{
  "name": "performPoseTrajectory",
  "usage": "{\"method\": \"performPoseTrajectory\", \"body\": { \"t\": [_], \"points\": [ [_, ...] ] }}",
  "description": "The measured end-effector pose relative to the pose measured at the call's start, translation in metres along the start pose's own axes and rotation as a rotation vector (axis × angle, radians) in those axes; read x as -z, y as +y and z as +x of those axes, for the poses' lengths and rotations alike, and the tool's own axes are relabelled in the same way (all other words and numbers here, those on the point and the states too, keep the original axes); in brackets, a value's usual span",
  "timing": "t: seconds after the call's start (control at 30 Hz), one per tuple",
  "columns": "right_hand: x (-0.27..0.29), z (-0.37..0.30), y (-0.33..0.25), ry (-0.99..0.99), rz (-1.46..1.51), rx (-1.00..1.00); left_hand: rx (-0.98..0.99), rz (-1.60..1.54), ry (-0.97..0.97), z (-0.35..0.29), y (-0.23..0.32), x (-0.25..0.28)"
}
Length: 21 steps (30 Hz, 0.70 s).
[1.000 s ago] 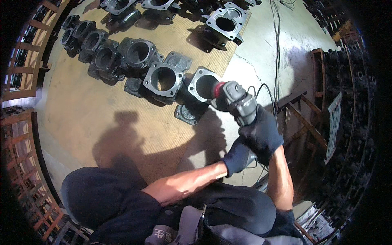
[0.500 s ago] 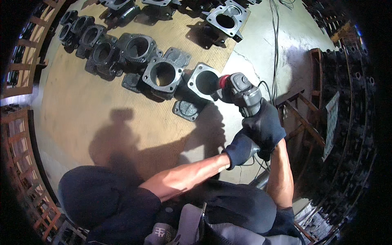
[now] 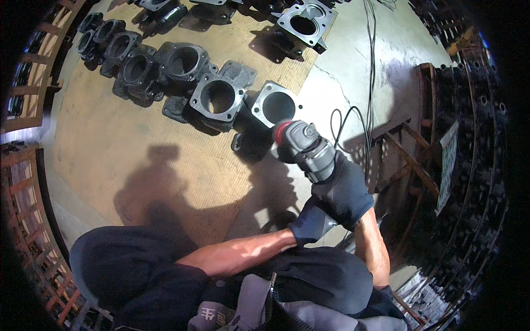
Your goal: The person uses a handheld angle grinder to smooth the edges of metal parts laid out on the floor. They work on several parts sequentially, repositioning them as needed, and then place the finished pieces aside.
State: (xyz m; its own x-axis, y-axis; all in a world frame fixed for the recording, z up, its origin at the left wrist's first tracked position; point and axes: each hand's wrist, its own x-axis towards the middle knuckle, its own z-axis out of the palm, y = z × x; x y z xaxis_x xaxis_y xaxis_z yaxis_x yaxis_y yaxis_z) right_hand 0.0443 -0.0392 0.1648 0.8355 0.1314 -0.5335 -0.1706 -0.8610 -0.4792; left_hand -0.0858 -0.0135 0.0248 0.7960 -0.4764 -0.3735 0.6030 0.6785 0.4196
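The grinder [image 3: 317, 159] was held in front of the person, its head pointed up and to the left; its body was wrapped by the fingers of the right hand [image 3: 345, 193] just behind the head, and its rear end by those of the left hand [image 3: 313, 223], set close below; both gloved hands were closed on it, though the fingertips were hidden and the switch could not be seen. The head looked grey and rounded, with a red ring [image 3: 283, 132] at its front; the disc was too blurred to be made out. Beside that end the near casting [image 3: 269, 91] was placed, its pale square flange pierced by a wide round bore and corner holes; whether it was touched could not be told. To its left a second casting [image 3: 205, 87] was set, and past that a row of darker castings [image 3: 144, 91]; these were borne by a tan board [image 3: 99, 149], on which a shadow was cast. To the right, a black cable [image 3: 372, 44] was laid on the pale floor [image 3: 342, 83].
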Motion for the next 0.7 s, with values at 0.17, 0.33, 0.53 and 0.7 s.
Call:
{"method": "performPoseTrajectory", "body": {
  "t": [0.17, 0.33, 0.53, 0.7],
  "points": [
    [0.015, -0.001, 0.000, 0.115, 0.114, -0.050, -0.125, 0.466, -0.120, 0.018, 0.023, -0.024],
    [0.010, 0.004, 0.006, 0.056, 0.093, 0.004, -0.186, 0.246, -0.029, 0.031, -0.007, -0.011],
    [0.001, 0.001, 0.011, 0.080, -0.007, 0.011, 0.030, -0.426, -0.200, 0.009, 0.028, -0.024],
    [0.024, -0.002, -0.002, 0.082, -0.027, -0.044, -0.025, 0.084, -0.082, 0.023, 0.009, -0.028]
  ]
}}
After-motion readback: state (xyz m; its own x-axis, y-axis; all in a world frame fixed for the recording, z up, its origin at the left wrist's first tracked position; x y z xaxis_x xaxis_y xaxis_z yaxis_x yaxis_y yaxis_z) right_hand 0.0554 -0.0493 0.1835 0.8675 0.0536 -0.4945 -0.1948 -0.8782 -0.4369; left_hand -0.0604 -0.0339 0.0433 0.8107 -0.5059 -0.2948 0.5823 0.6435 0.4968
